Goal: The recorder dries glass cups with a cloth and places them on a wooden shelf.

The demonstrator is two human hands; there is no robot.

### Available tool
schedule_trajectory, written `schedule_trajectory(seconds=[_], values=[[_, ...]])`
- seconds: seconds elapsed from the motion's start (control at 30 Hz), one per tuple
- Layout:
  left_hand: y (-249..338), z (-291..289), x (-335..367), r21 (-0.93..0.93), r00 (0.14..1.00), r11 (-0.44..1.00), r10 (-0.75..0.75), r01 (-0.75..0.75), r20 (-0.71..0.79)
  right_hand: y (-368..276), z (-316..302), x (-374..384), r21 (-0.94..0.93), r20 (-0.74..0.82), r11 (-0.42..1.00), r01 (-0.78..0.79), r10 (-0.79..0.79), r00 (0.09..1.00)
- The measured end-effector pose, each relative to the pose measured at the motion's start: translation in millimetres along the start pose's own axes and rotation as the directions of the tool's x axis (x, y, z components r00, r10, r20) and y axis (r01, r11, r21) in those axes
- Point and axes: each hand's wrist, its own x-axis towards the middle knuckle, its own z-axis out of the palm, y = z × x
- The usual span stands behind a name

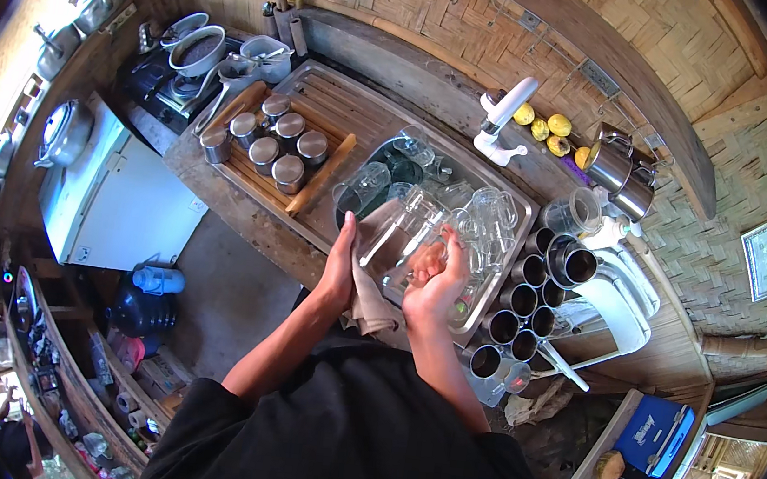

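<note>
Over the near side of the sink I hold a clear glass mug (406, 230), tilted. The curled fingers of my right hand (437, 285) grip it at the handle side. My left hand (340, 261) presses a brown cloth (368, 300) to the mug's left side; the cloth hangs down below, and some of the left fingers are hidden behind it. Beyond the mug, several clear glass mugs (494, 216) and glasses (366, 182) lie crowded in the steel sink (523, 219).
Left of the sink, a slatted wooden tray (326, 180) bears several steel cups (288, 171). More dark-mouthed steel cups (518, 300) stand at the right. A white faucet (505, 121) rises behind the basin, beside yellow fruits (559, 125). A white chair (615, 306) is farther right.
</note>
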Motion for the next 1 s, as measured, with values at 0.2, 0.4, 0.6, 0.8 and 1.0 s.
schedule_trajectory(seconds=[0.2,0.4,0.6,0.8,1.0], values=[[29.9,-19.0,10.9,-0.067,0.994,0.995,0.066,-0.072,-0.088,-1.1,-2.2,-14.8,-0.02,0.268,0.976,-0.218,0.216,0.939],[26.9,-21.3,16.3,-0.011,0.927,0.947,0.312,-0.321,-0.208,14.7,-11.1,-10.1,0.146,0.232,0.924,-0.353,0.315,0.92],[12.7,16.7,4.7,0.769,0.587,0.423,0.806,-0.479,-0.078,7.3,0.0,-15.9,0.045,0.154,0.976,-0.213,0.204,0.967],[25.8,32.6,4.0,0.961,0.534,-0.026,0.827,-0.277,0.176,25.3,-5.4,-25.4,-0.081,0.219,0.991,-0.103,0.118,0.969],[40.0,26.9,26.9,0.997,0.706,0.066,0.708,-0.041,-0.018,22.1,-3.5,-26.3,-0.212,0.311,0.976,0.046,0.023,0.95]])
